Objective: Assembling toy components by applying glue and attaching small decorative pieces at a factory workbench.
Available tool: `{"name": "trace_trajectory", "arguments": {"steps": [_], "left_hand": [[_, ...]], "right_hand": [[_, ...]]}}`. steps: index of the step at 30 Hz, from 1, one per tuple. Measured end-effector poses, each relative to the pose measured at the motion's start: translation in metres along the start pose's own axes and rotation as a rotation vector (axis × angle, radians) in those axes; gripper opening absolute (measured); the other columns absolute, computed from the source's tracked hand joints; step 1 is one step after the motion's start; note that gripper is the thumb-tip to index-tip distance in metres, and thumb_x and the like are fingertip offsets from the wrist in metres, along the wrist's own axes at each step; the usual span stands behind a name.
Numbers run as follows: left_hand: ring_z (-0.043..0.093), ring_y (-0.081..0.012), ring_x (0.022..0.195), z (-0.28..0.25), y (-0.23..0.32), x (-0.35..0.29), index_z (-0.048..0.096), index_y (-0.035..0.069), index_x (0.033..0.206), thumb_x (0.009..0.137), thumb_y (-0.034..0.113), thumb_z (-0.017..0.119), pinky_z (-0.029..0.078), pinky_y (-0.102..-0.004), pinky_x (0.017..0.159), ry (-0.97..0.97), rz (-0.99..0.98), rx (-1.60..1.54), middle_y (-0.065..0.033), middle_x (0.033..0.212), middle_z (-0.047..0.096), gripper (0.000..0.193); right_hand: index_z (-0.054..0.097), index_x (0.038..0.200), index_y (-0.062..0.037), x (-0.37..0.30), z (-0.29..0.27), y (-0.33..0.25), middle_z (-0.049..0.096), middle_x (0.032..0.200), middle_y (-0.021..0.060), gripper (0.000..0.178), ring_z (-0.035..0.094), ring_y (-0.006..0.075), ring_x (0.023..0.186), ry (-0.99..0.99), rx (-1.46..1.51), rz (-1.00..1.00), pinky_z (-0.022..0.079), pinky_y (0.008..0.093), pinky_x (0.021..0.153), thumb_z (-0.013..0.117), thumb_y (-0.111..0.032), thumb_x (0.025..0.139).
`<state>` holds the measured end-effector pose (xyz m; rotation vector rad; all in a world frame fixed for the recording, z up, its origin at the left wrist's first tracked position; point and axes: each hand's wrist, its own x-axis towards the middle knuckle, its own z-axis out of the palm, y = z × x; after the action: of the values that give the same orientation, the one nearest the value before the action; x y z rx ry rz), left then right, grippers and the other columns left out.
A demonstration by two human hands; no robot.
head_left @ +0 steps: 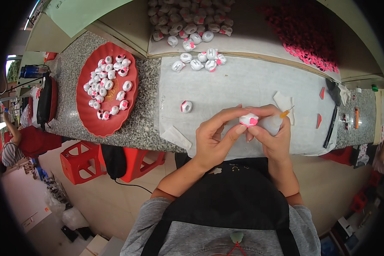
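In front of my chest, both hands meet at a small white rounded piece with a pink patch. My left hand grips it with thumb and fingers. My right hand is closed too, its thumb and fingertips against the piece. A translucent squeeze bottle with an orange needle tip is tucked in the right hand, tip pointing up and right. Left of the hands, a single white piece with pink marks sits on the white sheet.
A red scalloped tray with many white pieces stands at left. Past the sheet lie more white pieces and a heap of pink bits. Right are red slips and a black pen-like tool. Red stools stand below left.
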<state>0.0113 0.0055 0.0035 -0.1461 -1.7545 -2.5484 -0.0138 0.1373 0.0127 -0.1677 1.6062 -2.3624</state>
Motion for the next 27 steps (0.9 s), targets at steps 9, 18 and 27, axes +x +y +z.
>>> {"name": "trace_trajectory", "arguments": {"steps": [9,18,27], "left_hand": [[0.049,-0.0171,0.091,-0.008,-0.010,0.004,0.047,-0.003,0.098,0.074,-0.001,0.053,0.037,-0.0294,0.084,-0.102,-0.080,-0.283,-0.0139,0.100,0.050,0.025],[0.051,-0.0173,0.088,-0.001,-0.012,0.005,0.046,-0.001,0.098,0.075,0.005,0.054,0.040,-0.0314,0.081,0.015,-0.182,-0.315,-0.0127,0.094,0.053,0.025],[0.051,-0.0211,0.091,-0.002,-0.009,0.008,0.044,0.002,0.099,0.074,0.008,0.056,0.038,-0.0366,0.085,0.043,-0.227,-0.455,-0.0123,0.093,0.054,0.028]], "right_hand": [[0.050,0.089,0.0048,-0.001,-0.004,-0.001,0.055,0.075,0.0131,0.025,0.053,0.0157,0.056,-0.041,0.022,0.045,0.043,0.0227,0.045,0.057,0.004,0.065],[0.052,0.093,0.0021,0.000,-0.012,-0.019,0.055,0.069,0.0058,0.026,0.051,0.0097,0.059,0.010,-0.140,0.103,0.041,0.0205,0.050,0.058,0.000,0.068],[0.052,0.074,0.0019,-0.007,-0.073,-0.021,0.050,0.071,0.0068,0.011,0.047,0.0136,0.063,0.271,-1.249,-0.191,0.037,0.0206,0.053,0.057,0.002,0.065]]}}
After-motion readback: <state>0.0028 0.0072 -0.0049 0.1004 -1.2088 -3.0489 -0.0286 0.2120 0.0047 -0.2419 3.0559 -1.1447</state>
